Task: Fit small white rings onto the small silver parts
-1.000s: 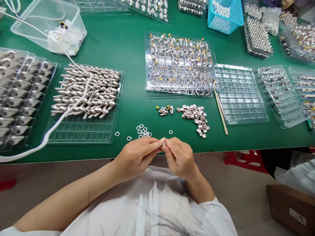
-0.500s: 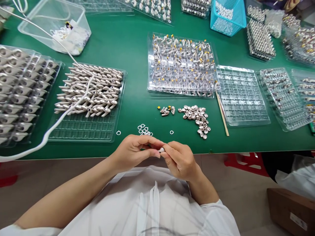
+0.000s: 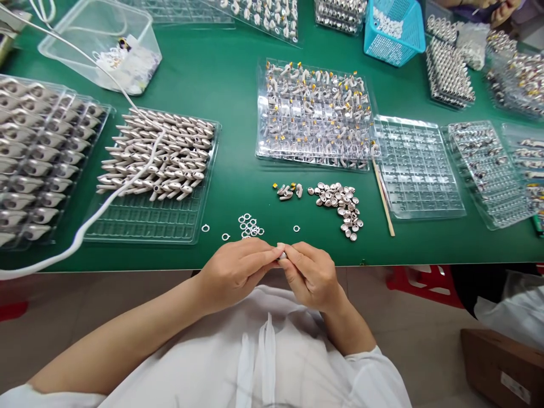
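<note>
At the table's front edge, my left hand [image 3: 240, 266] and my right hand [image 3: 309, 273] meet, fingertips pinched together on a small silvery-white part [image 3: 282, 256]. Fingers cover most of this part, so its full shape is hidden. Just beyond my left hand lie several white rings [image 3: 250, 226], and a single ring [image 3: 296, 228] sits apart past my fingertips. A heap of small shiny metallic caps [image 3: 338, 198] is beyond my right hand. Beside it are a few grey curved pieces [image 3: 289, 192] with orange tabs.
To the left, a tray holds silvery stemmed shells [image 3: 165, 153], with a white cable [image 3: 106, 201] across it. A clear tray of small parts [image 3: 314, 113], a wooden stick [image 3: 385, 198], a clear plastic tray [image 3: 419, 170] and a blue basket [image 3: 393, 42] stand farther back. Another person's hand [image 3: 505, 11] shows top right.
My left hand has turned over more and its fingers have closed in on the small part. Another white ring now shows beyond my left hand. My right hand has barely moved.
</note>
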Demonstrator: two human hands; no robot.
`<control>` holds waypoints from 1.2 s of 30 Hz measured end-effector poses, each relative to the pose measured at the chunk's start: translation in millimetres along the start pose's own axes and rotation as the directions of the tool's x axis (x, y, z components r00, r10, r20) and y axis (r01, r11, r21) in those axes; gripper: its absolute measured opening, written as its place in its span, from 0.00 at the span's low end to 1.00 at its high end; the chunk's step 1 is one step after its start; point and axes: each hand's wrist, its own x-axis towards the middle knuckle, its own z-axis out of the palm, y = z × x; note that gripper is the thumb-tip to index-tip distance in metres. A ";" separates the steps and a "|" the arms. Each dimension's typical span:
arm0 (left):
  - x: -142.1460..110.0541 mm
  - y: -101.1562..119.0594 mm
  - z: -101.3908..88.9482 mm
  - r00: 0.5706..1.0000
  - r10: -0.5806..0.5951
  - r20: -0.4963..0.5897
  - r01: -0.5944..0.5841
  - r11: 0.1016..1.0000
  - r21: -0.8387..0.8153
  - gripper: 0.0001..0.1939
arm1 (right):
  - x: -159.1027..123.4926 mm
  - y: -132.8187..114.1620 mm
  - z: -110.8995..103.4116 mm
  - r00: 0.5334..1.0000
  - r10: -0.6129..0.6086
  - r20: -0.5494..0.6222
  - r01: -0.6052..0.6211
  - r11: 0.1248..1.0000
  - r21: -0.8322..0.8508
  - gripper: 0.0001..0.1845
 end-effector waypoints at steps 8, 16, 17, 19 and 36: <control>-5.3 0.4 6.3 0.998 0.053 0.018 -0.055 0.977 0.206 0.13 | 3.1 -5.8 -0.8 0.998 0.066 0.023 -0.066 0.998 0.002 0.13; -5.2 3.2 12.0 0.998 0.057 -0.029 -0.049 0.972 0.231 0.13 | 1.1 -6.8 3.2 0.998 0.055 0.017 -0.052 0.991 -0.125 0.12; -4.5 3.8 12.5 0.998 0.062 -0.033 -0.052 0.968 0.247 0.13 | 0.3 -6.7 4.3 0.999 0.043 0.011 -0.041 0.990 -0.137 0.12; -2.8 5.1 13.7 0.996 0.078 -0.036 -0.066 0.959 0.274 0.12 | -0.8 -6.6 6.3 1.000 0.013 -0.010 -0.015 0.988 -0.156 0.12; 6.3 4.4 16.2 0.987 0.157 0.017 -0.152 0.915 0.374 0.13 | 0.9 -3.2 10.0 0.999 -0.016 0.041 0.026 0.968 -0.249 0.09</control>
